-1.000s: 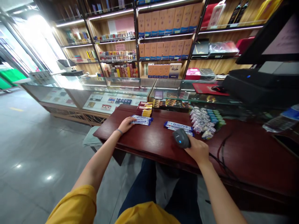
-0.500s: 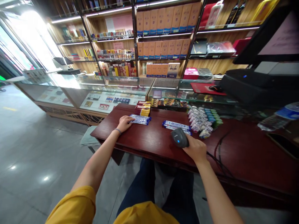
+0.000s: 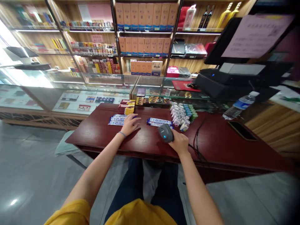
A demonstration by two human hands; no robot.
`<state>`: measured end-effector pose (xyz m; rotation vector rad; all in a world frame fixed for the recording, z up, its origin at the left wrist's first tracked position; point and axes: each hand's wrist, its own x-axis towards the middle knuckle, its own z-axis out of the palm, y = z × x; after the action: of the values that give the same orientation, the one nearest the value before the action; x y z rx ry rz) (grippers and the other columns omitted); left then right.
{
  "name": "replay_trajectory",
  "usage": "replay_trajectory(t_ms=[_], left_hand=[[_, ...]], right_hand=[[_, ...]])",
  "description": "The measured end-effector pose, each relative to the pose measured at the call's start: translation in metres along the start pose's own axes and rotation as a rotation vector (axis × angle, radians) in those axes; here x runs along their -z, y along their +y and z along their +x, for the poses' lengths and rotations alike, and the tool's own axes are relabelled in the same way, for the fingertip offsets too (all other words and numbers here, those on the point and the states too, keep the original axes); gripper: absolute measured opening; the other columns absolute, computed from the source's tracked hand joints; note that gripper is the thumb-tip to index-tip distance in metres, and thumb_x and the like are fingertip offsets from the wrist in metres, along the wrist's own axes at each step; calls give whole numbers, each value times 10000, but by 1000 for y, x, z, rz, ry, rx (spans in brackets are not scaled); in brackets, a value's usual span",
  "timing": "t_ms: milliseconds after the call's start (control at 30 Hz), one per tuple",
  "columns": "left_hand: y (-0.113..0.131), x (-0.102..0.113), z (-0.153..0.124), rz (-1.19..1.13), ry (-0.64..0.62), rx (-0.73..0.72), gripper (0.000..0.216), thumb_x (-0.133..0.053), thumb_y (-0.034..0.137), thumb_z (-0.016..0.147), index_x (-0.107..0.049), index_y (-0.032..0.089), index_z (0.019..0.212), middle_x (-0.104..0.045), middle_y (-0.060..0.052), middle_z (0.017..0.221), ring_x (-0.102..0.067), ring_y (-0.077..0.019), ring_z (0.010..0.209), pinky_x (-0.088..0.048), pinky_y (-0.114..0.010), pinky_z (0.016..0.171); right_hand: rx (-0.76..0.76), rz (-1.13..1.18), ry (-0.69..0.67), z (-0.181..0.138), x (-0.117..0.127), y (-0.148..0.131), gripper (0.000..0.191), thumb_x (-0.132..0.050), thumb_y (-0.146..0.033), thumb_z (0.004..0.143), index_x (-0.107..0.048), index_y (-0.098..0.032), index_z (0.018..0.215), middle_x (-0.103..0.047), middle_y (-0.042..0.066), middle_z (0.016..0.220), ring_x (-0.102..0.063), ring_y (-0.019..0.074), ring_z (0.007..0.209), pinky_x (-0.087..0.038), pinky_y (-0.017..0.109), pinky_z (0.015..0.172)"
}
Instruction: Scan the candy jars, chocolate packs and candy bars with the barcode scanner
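Note:
My right hand (image 3: 180, 142) is wrapped round the handle of a black barcode scanner (image 3: 165, 132) with a lit blue light, held over the table's front part. Just behind the scanner lies a small group of blue-and-white packets (image 3: 159, 121). My left hand (image 3: 130, 124) hovers or rests at the right end of another group of blue-and-white packets (image 3: 115, 120), fingers apart and holding nothing visible. Behind that group stands a stack of red-and-yellow packets (image 3: 126, 107). Rows of small bottle-shaped packs (image 3: 180, 115), pinkish-white, blue and green, stand to the right.
The dark red table (image 3: 140, 142) backs onto a glass display counter (image 3: 98, 84). On its right are a black cable (image 3: 197, 137), a phone (image 3: 242, 130) and a water bottle (image 3: 240, 106). A stool (image 3: 65, 142) stands left; a black checkout machine (image 3: 225, 81) sits behind.
My left hand has moved from the left packets' near-left end to their right end, its fingers spreading. The view has turned right; my right hand still holds the scanner.

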<state>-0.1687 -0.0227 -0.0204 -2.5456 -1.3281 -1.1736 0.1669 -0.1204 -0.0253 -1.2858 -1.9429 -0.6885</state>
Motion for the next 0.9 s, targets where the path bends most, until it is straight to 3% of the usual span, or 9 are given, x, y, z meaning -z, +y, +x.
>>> replay_trajectory(t_ms=[167,300,433,633,900], left_hand=[[46,-57,32,-138,-40,-44,335,-608,258,919,-672,249,1247,-613,-99,1323,-550,-256,1244,-451,-469,1091],[59,-81,45,-153,-75,-24,382,-587,224,923,-647,232,1300,-605,-119,1357,-544,-271,1266,-447,-474,1094],[56,-86,45,-104,-137,4,415,-613,227,905,-637,252,1319,-611,-100,1380,-504,-306,1323,-405,-512,1114],[49,-84,44,-83,-190,53,334,-639,268,891,-693,238,1219,-684,-99,1218,-582,-295,1168,-435,-474,1034],[48,-80,45,-132,-146,65,223,-637,270,907,-746,217,1094,-726,-86,1079,-618,-268,1061,-461,-440,975]], right_hand=[[-18,4,-4,1,3,-1,301,-581,-334,843,-672,-138,1053,-741,58,773,-666,187,675,-415,289,668],[-36,32,-27,1,5,-2,331,-579,-341,845,-665,-129,1084,-752,76,830,-675,193,694,-421,296,671],[-63,59,-57,1,6,-3,329,-568,-304,845,-660,-132,1109,-759,83,865,-691,196,742,-430,291,688],[-62,67,-39,1,6,-4,335,-569,-326,859,-665,-118,1103,-761,84,843,-690,195,724,-421,295,680],[-69,57,-52,0,4,-3,345,-569,-343,857,-661,-124,1107,-755,74,827,-681,193,710,-419,295,683]])
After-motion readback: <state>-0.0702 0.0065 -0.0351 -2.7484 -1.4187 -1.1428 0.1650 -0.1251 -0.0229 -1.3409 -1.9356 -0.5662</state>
